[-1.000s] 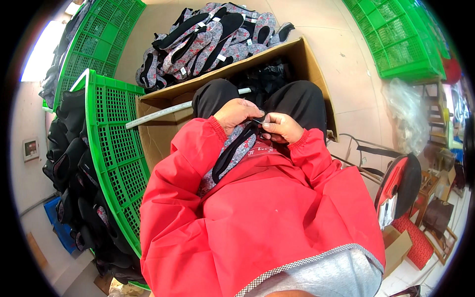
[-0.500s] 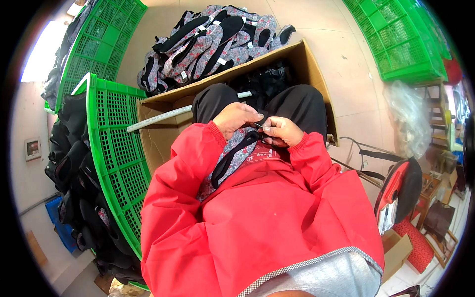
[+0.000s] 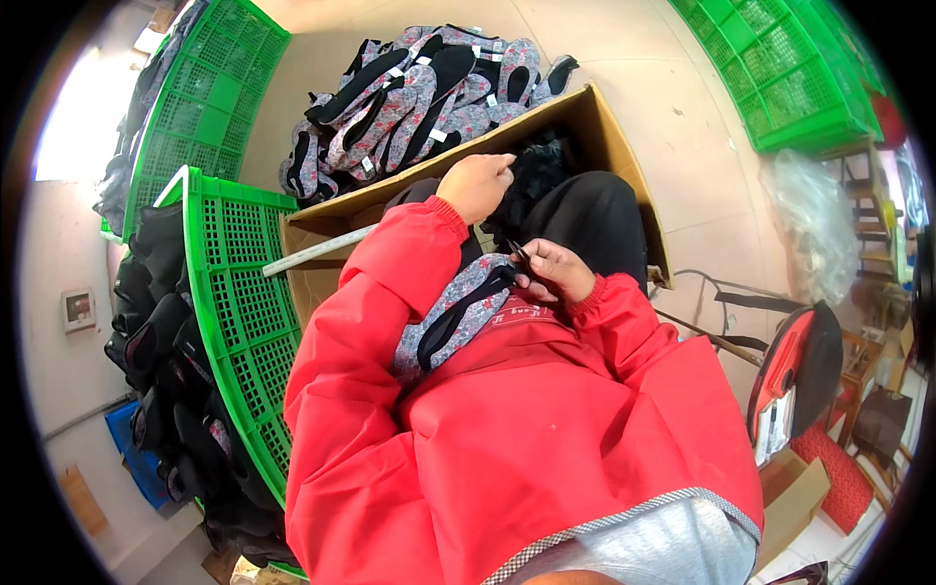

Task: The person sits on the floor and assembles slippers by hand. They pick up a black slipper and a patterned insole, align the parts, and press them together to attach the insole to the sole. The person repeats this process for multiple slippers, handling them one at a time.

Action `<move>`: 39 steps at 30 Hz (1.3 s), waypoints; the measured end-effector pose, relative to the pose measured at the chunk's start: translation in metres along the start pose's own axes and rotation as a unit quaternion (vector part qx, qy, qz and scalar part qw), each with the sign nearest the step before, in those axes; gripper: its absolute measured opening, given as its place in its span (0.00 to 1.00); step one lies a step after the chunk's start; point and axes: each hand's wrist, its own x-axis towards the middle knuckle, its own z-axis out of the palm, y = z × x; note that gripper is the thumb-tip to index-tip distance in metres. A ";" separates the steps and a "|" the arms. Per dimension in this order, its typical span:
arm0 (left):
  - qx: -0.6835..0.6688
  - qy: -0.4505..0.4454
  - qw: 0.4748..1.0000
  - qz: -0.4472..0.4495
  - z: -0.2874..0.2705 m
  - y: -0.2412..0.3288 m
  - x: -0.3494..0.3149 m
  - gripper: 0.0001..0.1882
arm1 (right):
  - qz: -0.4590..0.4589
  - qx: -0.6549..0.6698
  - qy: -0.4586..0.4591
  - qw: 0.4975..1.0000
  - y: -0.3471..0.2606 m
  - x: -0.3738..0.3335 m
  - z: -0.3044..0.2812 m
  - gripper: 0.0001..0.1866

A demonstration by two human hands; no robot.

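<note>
A grey-and-red floral slipper (image 3: 466,304) with a black strip lies across my lap against the red smock. My right hand (image 3: 558,271) is closed at its far end, thumb and fingers pinching the black edge; a small dark pointed thing by the thumb is too small to name. Up and to the left of it, over the cardboard box (image 3: 624,146), my left hand (image 3: 476,187) is raised off the slipper. Its fingertips are pinched together; what they hold, if anything, is too small to make out.
Past the box lies a heap of floral slippers (image 3: 429,88) on the floor. A green crate (image 3: 229,263) stands close on my left, with black slippers (image 3: 161,322) beyond it. A pale rod (image 3: 317,251) crosses the box. A round-backed chair (image 3: 795,370) is at right.
My left hand has moved away from my right hand, up and slightly left toward the box. My right hand stays at the slipper's end. The view has shifted a little.
</note>
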 end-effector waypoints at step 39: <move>-0.028 0.035 0.999 -0.006 -0.070 0.064 -0.089 0.05 | -0.061 0.006 0.008 0.998 0.008 0.000 0.013 0.15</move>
